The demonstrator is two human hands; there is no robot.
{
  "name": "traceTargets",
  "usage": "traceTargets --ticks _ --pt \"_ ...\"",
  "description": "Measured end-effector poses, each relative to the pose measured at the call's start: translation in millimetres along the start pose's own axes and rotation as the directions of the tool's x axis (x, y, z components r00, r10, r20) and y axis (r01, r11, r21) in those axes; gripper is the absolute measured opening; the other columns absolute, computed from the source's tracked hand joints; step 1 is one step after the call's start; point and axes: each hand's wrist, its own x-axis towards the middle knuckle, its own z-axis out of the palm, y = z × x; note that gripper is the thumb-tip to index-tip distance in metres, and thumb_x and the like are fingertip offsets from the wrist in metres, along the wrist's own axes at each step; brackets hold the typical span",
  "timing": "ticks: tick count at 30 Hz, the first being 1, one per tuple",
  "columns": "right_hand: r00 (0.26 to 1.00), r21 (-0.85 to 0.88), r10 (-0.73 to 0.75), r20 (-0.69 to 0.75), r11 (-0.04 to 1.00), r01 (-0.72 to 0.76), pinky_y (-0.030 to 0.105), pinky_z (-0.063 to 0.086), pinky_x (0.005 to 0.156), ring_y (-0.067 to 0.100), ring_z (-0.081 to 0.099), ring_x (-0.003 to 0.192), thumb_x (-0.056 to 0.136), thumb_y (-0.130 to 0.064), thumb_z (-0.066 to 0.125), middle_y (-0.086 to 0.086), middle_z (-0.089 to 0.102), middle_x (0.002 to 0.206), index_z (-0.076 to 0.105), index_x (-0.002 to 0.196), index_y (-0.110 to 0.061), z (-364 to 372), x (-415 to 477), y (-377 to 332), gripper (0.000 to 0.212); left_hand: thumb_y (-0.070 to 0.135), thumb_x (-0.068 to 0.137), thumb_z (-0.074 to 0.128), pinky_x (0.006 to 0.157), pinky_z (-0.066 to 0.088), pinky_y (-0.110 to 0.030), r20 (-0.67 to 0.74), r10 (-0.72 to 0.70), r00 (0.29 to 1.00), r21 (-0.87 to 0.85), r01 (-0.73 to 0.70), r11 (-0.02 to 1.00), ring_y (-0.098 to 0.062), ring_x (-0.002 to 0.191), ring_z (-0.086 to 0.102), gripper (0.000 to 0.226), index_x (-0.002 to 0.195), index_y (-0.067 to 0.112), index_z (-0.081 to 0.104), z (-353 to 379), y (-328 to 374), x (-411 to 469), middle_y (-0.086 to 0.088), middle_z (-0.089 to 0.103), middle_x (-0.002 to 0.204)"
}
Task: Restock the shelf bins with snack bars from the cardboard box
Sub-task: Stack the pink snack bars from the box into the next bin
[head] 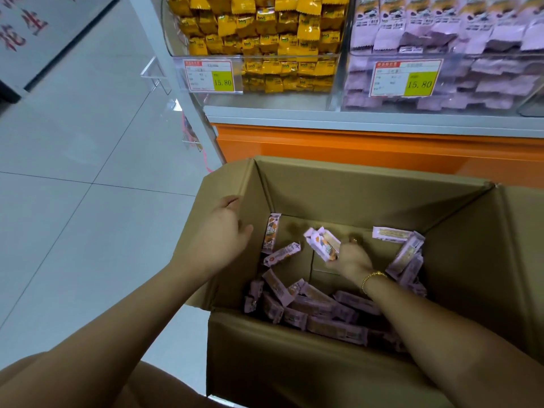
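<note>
An open cardboard box stands on the floor below the shelf. Several purple-wrapped snack bars lie loose on its bottom. My right hand is deep inside the box and grips a small bunch of purple snack bars. My left hand rests on the box's left flap, fingers relaxed, holding nothing. Above, a clear bin of purple bars sits on the right of the shelf and a clear bin of yellow packets on the left.
An orange shelf base runs behind the box. Price tags reading 15.80 hang on the bin fronts. Pale tiled floor spreads to the left. A white upright post edges the shelf.
</note>
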Motion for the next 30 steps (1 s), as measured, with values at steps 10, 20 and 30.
traceTargets --ticks 10,20,30 --pt "0.891 0.257 -0.278 -0.358 0.889 0.38 0.03 0.042 0.057 0.018 0.055 0.075 0.072 -0.041 0.074 -0.004 0.059 0.086 0.045 0.101 -0.018 -125.2 -91.9 -80.1 0.047 0.036 0.078 0.074 0.099 0.048 -0.037 0.185 -0.02 0.983 -0.769 0.158 0.619 -0.018 0.101 0.067 0.035 0.108 0.02 0.07 4.1 49.2 6.4 0.005 0.073 0.1" --pt "0.934 0.839 -0.254 -0.25 0.424 0.34 0.033 0.057 0.077 0.023 0.067 0.086 0.056 -0.015 0.088 0.008 0.067 0.1 0.058 0.11 -0.015 -182.8 -129.0 -48.1 0.061 0.005 0.092 0.052 0.084 0.056 -0.033 0.255 0.275 0.927 -0.963 0.216 0.164 -0.029 0.105 0.064 0.029 0.118 -0.004 0.06 -26.5 89.9 11.1 -0.019 0.066 0.115" --pt "0.876 0.838 -0.341 -0.341 0.312 0.448 0.033 0.053 0.091 0.018 0.065 0.107 0.089 -0.019 0.062 -0.002 0.07 0.112 0.059 0.124 -0.032 -207.7 -149.4 -34.0 0.037 0.01 0.082 0.057 0.089 0.055 -0.034 0.253 0.386 0.887 -0.966 0.25 0.06 -0.026 0.105 0.065 0.036 0.116 -0.001 0.06 -35.7 119.7 7.9 -0.017 0.067 0.115"
